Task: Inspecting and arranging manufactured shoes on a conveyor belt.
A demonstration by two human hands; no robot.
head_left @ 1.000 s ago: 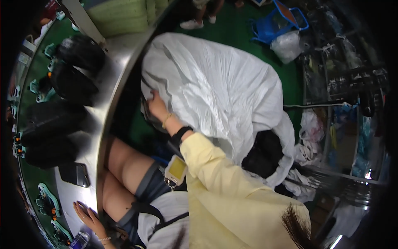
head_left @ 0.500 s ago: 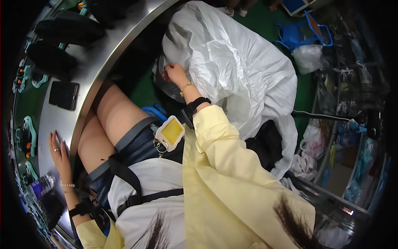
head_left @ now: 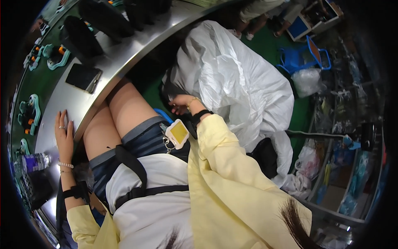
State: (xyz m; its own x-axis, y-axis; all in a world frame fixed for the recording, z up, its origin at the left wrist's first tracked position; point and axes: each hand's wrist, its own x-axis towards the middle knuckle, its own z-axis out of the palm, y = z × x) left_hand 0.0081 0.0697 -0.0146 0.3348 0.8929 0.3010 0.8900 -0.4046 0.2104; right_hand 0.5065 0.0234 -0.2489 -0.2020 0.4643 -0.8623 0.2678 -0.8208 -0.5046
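Observation:
My left hand (head_left: 64, 135) lies flat on the metal tabletop (head_left: 52, 120) near its edge, fingers stretched out, a ring on one of them. To my right bulges a large white woven sack (head_left: 257, 79), its mouth loose and crumpled. Close to the sack's near left side, beside a dark patch in shadow, hangs my right hand (head_left: 181, 103). Its fingers bend down loosely and look a little apart, and I see nothing held in them. A phone (head_left: 83, 77) with a dark screen rests on the tabletop beyond my left hand.
Black upright objects (head_left: 81, 39) stand farther along the table. Teal and orange fixtures (head_left: 30, 114) line a green strip beyond, near a bottle (head_left: 35, 162). A blue chair (head_left: 300, 58), a clear plastic bag (head_left: 306, 82) and a shelf rack (head_left: 331, 211) are to the right. People's legs (head_left: 257, 20) show behind.
My right hand has drawn back toward my lap along the sack's side. My left hand stays flat on the table. The whole view has shifted somewhat, showing more of the legs behind.

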